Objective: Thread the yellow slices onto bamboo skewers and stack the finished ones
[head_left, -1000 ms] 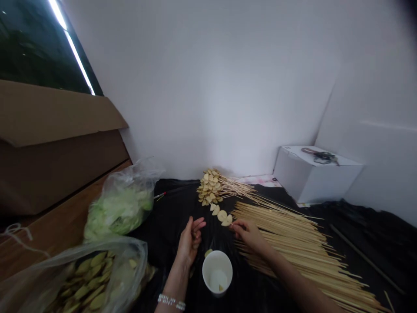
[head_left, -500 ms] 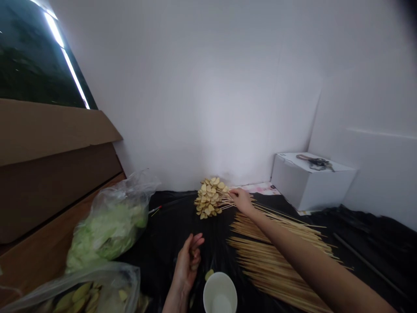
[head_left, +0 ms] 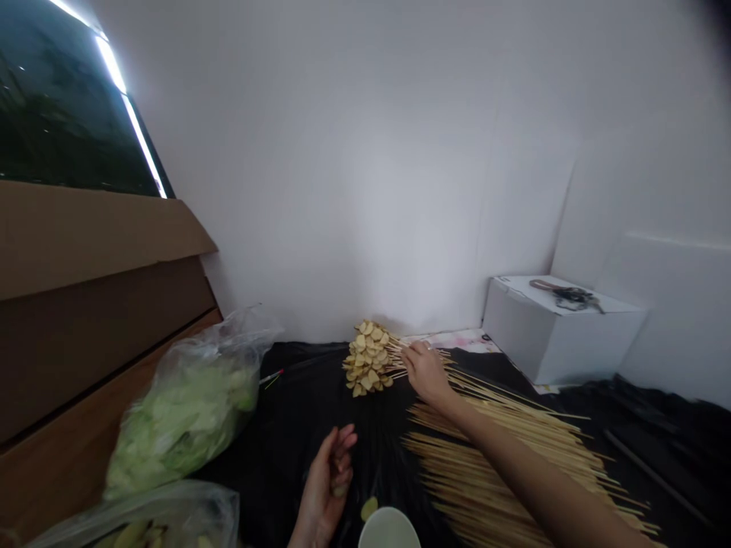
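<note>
My right hand reaches forward, its fingers curled down onto the sticks of a heap of finished skewers threaded with pale slices by the wall. My left hand lies palm up on the black cloth, fingers loosely curled round a small pale slice. A loose slice lies beside it. Just right of that hand, a white paper cup shows its rim at the bottom edge. A broad pile of bare bamboo skewers spreads under my right forearm.
A clear bag of green leaves sits at the left, with a second bag of slices at the bottom left. A cardboard box stands on the wooden ledge. At the right is a white box against the wall.
My right hand carried a skewer with slices from the middle of the cloth forward onto the heap by the wall and stays on its sticks. My left hand has hardly moved.
</note>
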Available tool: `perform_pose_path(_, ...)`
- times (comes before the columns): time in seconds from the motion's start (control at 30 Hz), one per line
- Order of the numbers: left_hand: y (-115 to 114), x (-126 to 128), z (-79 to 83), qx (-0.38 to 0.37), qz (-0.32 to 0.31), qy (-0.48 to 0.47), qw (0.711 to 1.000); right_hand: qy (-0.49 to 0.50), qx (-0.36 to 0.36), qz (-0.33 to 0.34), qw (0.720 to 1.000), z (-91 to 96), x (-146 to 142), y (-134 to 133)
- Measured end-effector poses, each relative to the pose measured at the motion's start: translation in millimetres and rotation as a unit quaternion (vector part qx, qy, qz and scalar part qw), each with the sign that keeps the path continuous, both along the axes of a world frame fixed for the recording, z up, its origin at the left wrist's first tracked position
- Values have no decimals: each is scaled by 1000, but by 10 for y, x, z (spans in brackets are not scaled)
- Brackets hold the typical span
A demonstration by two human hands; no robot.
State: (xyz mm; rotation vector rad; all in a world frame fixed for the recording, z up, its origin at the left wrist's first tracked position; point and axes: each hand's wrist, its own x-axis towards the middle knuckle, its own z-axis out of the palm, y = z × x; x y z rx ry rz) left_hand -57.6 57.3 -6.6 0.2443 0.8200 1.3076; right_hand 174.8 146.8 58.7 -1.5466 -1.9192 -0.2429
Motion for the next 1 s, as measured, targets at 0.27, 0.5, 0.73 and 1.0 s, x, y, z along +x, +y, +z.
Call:
perform_pose_path(0.27, -38, -91, 136, -21, -1, -239, 971, 42, 78, 83, 993, -570, 1, -853)
perform_pose_path(0.5, -118, -203, 193, 62, -12, -252, 966, 59, 30, 156, 986, -736, -174, -1183)
perform_pose_path(0.73, -83, -158, 113, 74, 7, -158, 985, 34, -1, 172, 985, -753, -154, -1224)
perform_pose_path(1.0, -42, -13, 156, 40, 5, -158, 987, 82, -22, 45, 995, -469, 437, -994)
